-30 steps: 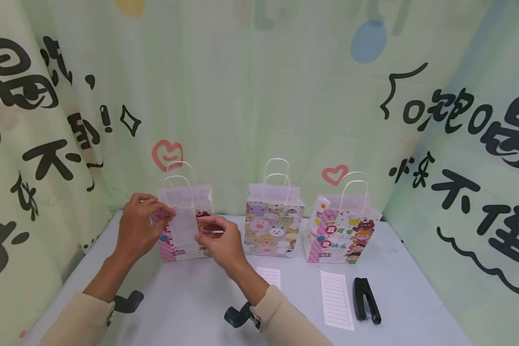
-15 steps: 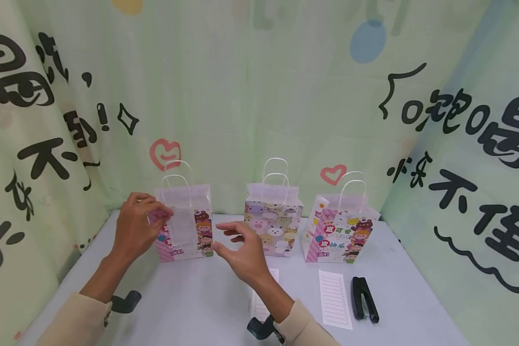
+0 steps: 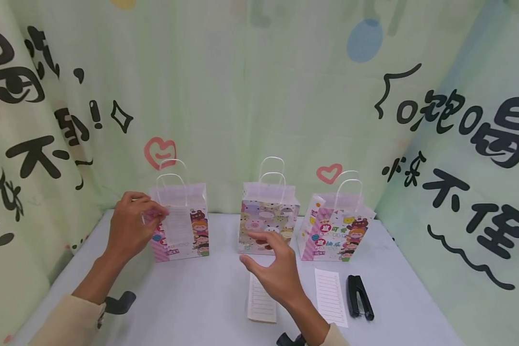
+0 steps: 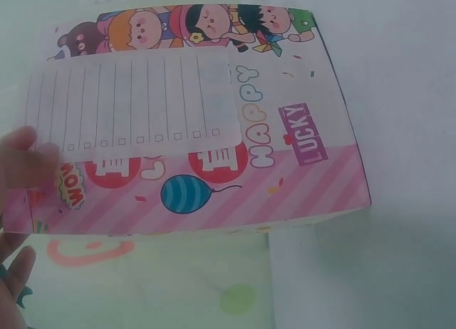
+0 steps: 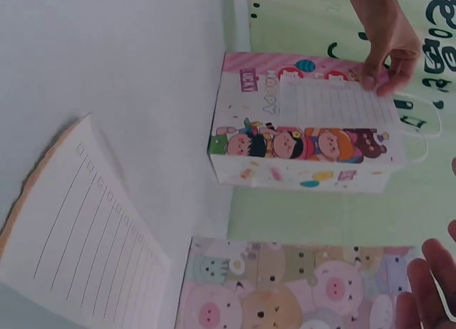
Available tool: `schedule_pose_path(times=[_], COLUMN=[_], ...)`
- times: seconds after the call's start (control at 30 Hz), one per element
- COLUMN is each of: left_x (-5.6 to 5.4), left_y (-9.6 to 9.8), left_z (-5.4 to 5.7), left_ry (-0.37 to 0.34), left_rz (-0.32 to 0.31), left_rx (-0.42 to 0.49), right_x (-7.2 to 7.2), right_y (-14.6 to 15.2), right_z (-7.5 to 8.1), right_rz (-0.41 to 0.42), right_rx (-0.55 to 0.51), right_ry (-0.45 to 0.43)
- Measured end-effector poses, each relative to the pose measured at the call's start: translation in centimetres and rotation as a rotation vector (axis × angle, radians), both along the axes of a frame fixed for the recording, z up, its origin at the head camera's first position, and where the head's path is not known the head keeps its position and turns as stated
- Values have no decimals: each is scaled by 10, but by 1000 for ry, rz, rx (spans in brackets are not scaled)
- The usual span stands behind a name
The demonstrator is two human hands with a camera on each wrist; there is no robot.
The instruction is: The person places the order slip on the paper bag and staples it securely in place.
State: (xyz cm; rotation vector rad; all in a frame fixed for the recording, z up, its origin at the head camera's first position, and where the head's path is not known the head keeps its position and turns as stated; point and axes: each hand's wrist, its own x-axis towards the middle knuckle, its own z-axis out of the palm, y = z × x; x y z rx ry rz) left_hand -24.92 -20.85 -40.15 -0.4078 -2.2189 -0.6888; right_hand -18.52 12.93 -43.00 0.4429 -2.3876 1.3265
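At the left stands a pink and white paper gift bag point(image 3: 181, 253) with white handles. A lined sheet of paper point(image 4: 142, 94) lies flat against its front, over part of the print. My left hand point(image 3: 131, 223) pinches the sheet and the bag's wall together near the upper left, thumb in front and fingers behind. My right hand point(image 3: 278, 269) is in the air in front of the middle bag, thumb and fingers spread apart and holding nothing. Below it a pad of lined paper point(image 3: 261, 302) lies on the table, seen large in the right wrist view.
An animal-print gift bag point(image 3: 253, 223) stands in the middle. Another pink and white gift bag point(image 3: 333, 235) is to its right. A single lined sheet point(image 3: 328, 293) and a black stapler point(image 3: 360, 298) lie at the front right of the table point(image 3: 190, 298). Curtains hang behind and at both sides.
My right hand has let go of the lined sheet's right side and moved right, to in front of the middle bag. The left hand keeps its pinch. The head view has turned slightly right.
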Motion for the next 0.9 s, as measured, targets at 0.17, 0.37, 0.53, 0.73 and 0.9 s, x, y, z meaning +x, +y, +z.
schedule_pose_path(times=[0.17,0.37,0.53,0.73,0.9], left_x=[-1,-1,-1,-1,-1], left_y=[0,0,0,0,-1], left_z=[1,0,-1,-1,-1], left_ry=[1,7,2,0,5], left_rz=[-4,-2,5,14,14], left_rx=[2,2,3,1,2], right_x=[10,18,25,31,35], right_y=[25,50,67,89,107], right_z=[0,-2,-7,-12,-15], right_rz=[-89,-212,-312,-410,-479], right_rx=[31,71,108,148,181], right_ry=[-20,-67,-89,-109,-147])
